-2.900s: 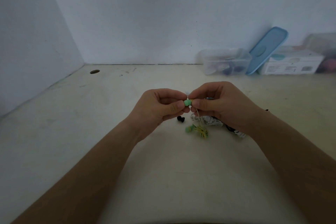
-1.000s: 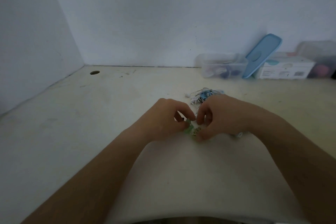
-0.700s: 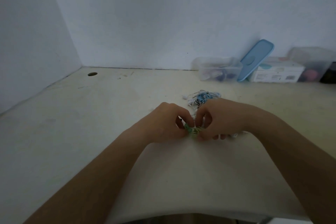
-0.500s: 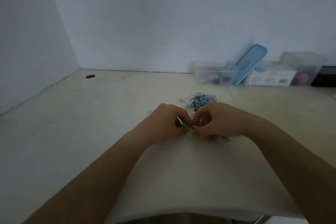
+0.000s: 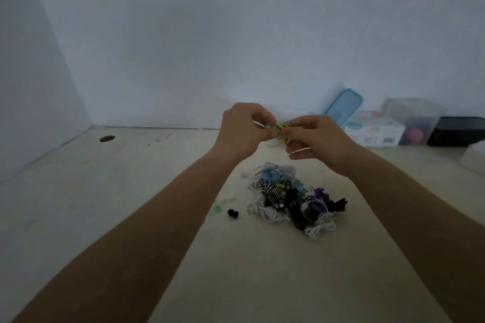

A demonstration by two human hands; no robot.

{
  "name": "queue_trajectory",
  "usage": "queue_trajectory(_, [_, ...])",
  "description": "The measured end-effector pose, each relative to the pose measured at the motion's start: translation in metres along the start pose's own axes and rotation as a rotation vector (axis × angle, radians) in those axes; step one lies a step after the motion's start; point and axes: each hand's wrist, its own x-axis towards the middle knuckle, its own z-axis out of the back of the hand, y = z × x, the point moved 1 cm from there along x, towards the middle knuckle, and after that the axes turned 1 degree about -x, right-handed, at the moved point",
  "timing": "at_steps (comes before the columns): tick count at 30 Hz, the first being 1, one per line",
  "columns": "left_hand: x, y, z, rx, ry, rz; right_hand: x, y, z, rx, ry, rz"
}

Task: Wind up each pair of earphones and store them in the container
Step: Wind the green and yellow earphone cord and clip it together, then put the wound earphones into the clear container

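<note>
My left hand (image 5: 242,131) and my right hand (image 5: 312,139) are raised above the table and together pinch a green and yellow pair of earphones (image 5: 280,130), its cable in a small coil between my fingertips. On the table below lies a tangled pile of earphones (image 5: 291,198) in white, blue, black and purple. The clear container is hidden behind my hands; its blue lid (image 5: 344,106) leans against the back wall.
A loose black ear tip (image 5: 232,213) and a green ear tip (image 5: 217,208) lie left of the pile. A white box (image 5: 374,134), a clear tub (image 5: 414,120) and a black box (image 5: 456,135) stand at the back right. A round hole (image 5: 107,138) sits at the back left.
Both hands have risen from the table, carrying the green and yellow earphones up and away from me. The pile they covered now shows below them.
</note>
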Motion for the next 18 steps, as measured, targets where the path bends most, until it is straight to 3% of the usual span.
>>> queue_trajectory(10, [0.126, 0.036, -0.078, 0.064, 0.008, 0.015, 0.120, -0.019, 0.053, -0.135, -0.181, -0.045])
queue_trajectory(16, [0.156, 0.073, -0.092, 0.322, 0.205, 0.077, 0.165, -0.034, 0.065, -0.438, -0.197, -0.091])
queue_trajectory(18, [0.157, 0.081, -0.086, 0.324, 0.188, 0.090, 0.168, -0.036, 0.067, -0.486, -0.215, -0.083])
